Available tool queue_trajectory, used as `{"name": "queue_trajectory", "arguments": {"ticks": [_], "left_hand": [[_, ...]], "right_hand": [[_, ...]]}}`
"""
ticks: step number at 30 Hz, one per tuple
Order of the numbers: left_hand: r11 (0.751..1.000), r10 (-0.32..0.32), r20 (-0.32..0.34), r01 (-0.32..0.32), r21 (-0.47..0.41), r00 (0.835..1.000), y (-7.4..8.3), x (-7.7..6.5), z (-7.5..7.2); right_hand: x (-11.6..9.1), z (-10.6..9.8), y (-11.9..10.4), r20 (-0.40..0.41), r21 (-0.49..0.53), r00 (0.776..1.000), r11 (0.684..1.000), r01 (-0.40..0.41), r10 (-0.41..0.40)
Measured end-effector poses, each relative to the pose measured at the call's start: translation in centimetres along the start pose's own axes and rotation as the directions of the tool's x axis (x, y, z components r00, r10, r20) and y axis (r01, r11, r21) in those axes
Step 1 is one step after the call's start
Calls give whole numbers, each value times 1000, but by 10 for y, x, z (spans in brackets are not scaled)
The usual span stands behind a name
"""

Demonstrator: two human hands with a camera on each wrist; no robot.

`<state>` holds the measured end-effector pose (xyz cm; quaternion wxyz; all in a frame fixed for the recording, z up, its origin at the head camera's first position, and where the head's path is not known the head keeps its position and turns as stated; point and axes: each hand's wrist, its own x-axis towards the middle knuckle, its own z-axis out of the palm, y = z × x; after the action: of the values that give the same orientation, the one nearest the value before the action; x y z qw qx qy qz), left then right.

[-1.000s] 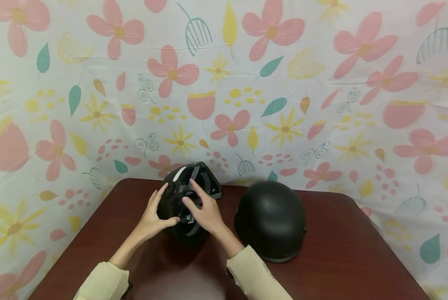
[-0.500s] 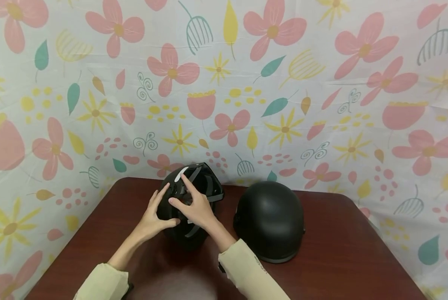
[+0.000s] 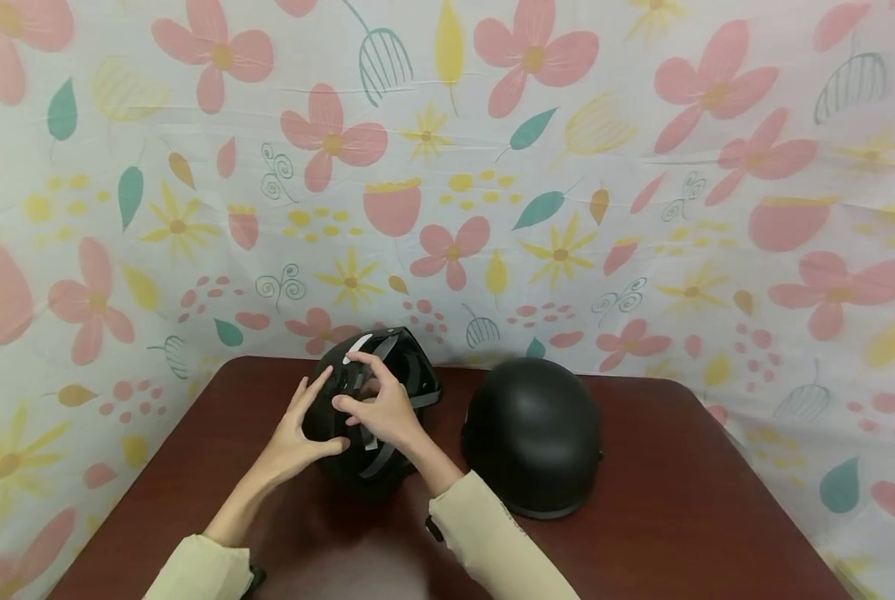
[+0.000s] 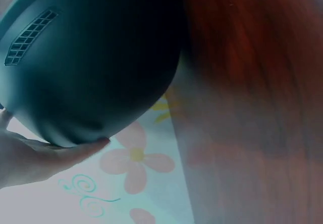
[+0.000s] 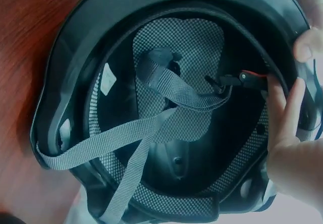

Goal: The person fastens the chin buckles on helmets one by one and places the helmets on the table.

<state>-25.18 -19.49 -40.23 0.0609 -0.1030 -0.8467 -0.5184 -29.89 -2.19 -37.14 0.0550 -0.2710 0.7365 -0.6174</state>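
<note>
A black helmet (image 3: 410, 358) lies tipped on the table, its hollow side turned toward the right. My left hand (image 3: 297, 437) grips it from the left, thumb at the rim and fingers spread over the shell. At the opening, my right hand (image 3: 387, 408) holds the rim, with bent fingers partly inside. In the right wrist view, a grey strap (image 5: 103, 141) crosses the checkered padding (image 5: 197, 42). A dark buckle with a red edge (image 5: 252, 79) sits beside the right fingertips. The left wrist view shows the smooth shell with a grid vent (image 4: 31, 37).
A second black helmet (image 3: 533, 433) stands dome up on the table, just right of my right forearm. Behind the reddish-brown table (image 3: 665, 483) hangs a flower-patterned cloth (image 3: 447, 167).
My right hand has shifted left and up along the opening, and its index finger has bent. The left hand keeps its hold on the helmet. The head view has turned slightly.
</note>
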Motion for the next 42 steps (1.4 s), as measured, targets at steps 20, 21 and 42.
{"name": "queue_trajectory", "arguments": {"ticks": [20, 21, 42], "left_hand": [[983, 170, -181, -180, -43, 969, -6, 3, -17], [983, 167, -170, -178, -52, 971, -8, 4, -20], [997, 60, -36, -61, -37, 998, -15, 11, -58]], "right_hand": [[-6, -7, 8, -26, 536, 989, 837, -110, 147], [-6, -7, 8, -19, 561, 988, 819, -118, 155], [-14, -11, 22, 70, 751, 988, 644, -144, 140]]}}
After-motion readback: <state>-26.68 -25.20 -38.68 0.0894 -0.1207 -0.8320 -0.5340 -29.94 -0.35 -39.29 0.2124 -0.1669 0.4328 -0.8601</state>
